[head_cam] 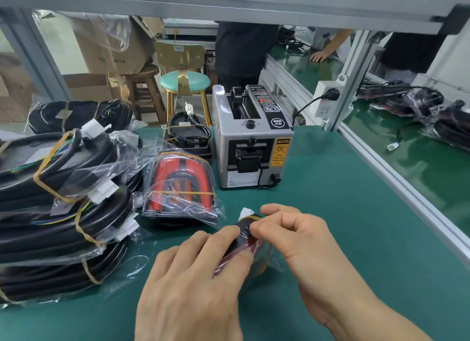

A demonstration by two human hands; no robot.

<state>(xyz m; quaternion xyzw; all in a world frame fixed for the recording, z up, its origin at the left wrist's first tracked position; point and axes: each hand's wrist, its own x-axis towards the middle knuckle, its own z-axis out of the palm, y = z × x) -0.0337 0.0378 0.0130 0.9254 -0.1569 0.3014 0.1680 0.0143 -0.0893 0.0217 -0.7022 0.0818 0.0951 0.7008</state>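
Note:
A dark red and black lamp unit in a clear plastic bag point(248, 241) lies on the green table mat point(343, 226) in front of me. A white connector point(246, 211) sticks out at its far end. My left hand point(201, 272) lies over the near part of the unit, fingers laid along it. My right hand point(295, 236) is to its right, with thumb and forefinger pinching at the bag's top by the connector. Most of the unit is hidden under my hands.
A grey tape dispenser machine point(250, 142) stands behind. A bagged red lamp point(181, 188) and another black unit point(188, 134) lie to its left. Stacked bagged black units with cables point(63, 213) fill the left side. An aluminium rail point(396, 172) borders the right. People stand beyond.

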